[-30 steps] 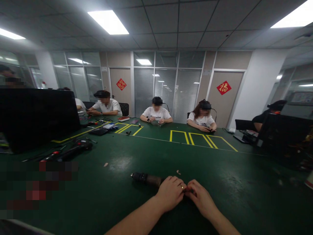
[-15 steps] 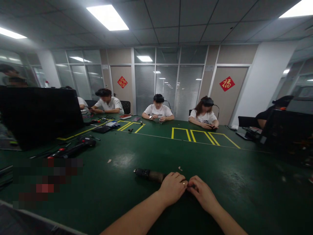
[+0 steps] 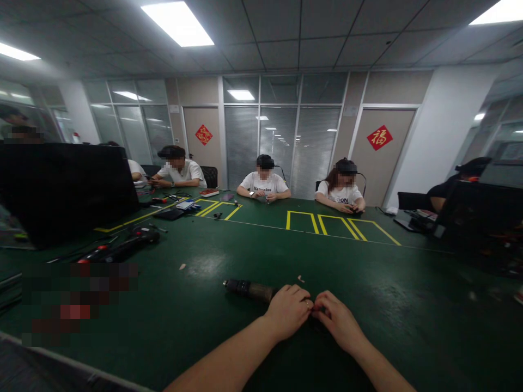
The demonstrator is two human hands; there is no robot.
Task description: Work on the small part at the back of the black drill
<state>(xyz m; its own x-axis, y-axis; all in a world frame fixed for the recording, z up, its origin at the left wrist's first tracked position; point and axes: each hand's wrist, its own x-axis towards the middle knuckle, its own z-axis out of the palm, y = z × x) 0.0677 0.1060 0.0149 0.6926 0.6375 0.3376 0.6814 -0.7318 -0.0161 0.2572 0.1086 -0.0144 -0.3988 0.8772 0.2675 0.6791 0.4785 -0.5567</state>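
On the green table lies a dark tool with a drill-like chuck [image 3: 250, 291], brownish along its body and black and ribbed at the chuck, its metal tip facing left. My left hand [image 3: 289, 309], with a ring on one finger, is curled over the tool's right end and hides it. My right hand [image 3: 335, 322] is closed in a pinch right beside the left fingertips. Whatever sits between the two hands is covered by the fingers. A small pale scrap [image 3: 301, 279] lies just beyond my left hand.
The green table [image 3: 196, 337] carries yellow tape outlines [image 3: 302, 213] farther off. Tools and cables [image 3: 134, 243] lie at left, near a black monitor [image 3: 65, 190]. Another monitor [image 3: 482, 234] stands at right. Several people with headsets sit across, including one person [image 3: 265, 182] opposite.
Both hands stay almost where they were, with the tool lying in the same place. The camera view has shifted very slightly.
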